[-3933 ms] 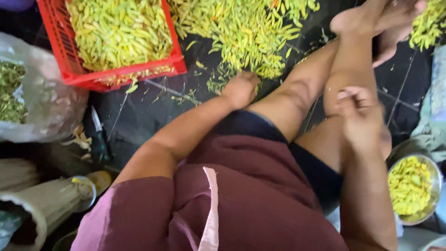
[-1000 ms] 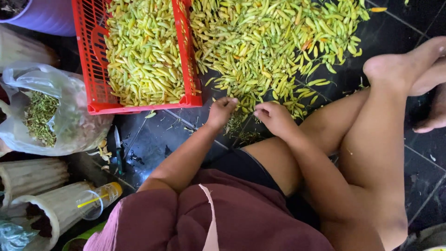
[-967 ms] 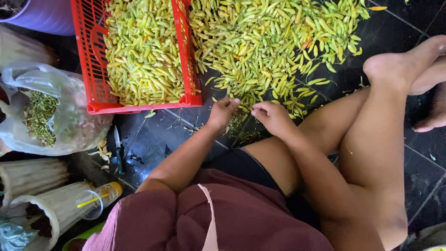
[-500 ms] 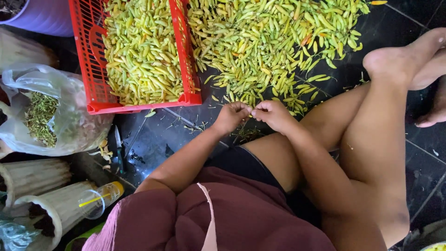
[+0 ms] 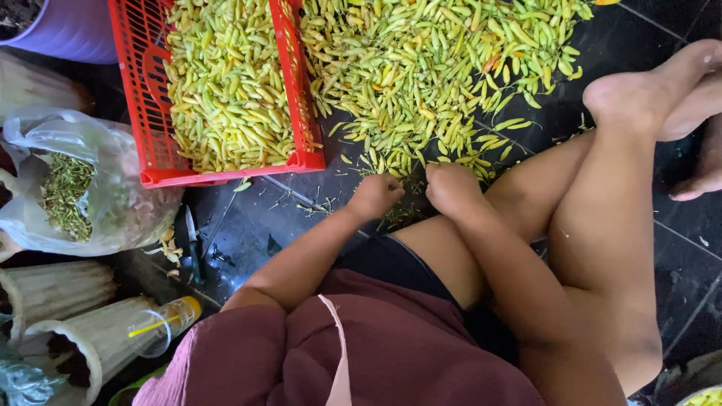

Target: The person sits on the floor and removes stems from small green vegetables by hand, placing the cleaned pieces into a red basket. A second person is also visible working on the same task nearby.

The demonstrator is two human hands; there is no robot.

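Dark tiled floor [image 5: 248, 225]: lying wet and glossy beneath a seated person, whose bare knees are blocking much of its right side.
Chilli pile [image 5: 436, 68]: spreading yellow-green across the tiles beside the crate, its top running out of the frame.
Red crate [image 5: 297, 90]: sitting just left of the pile, filled with chillies, its far end cut off.
Plastic bag [image 5: 105, 195]: slumping near the crate's corner, holding green stems showing dimly through the film.
Left hand [image 5: 374, 197]: curling narrowly at the pile's near edge, knuckles up; whatever it is pinching is hidden.
Right hand [image 5: 451, 188]: bunching just beside the left, fingers tucked under, so its contents cannot be told.
Small knife [image 5: 192, 240]: lying on the tiles near the bag, hard to make out.
Change: both hands are drawing closer together than a second ago, when the left was reaching further into the chillies.
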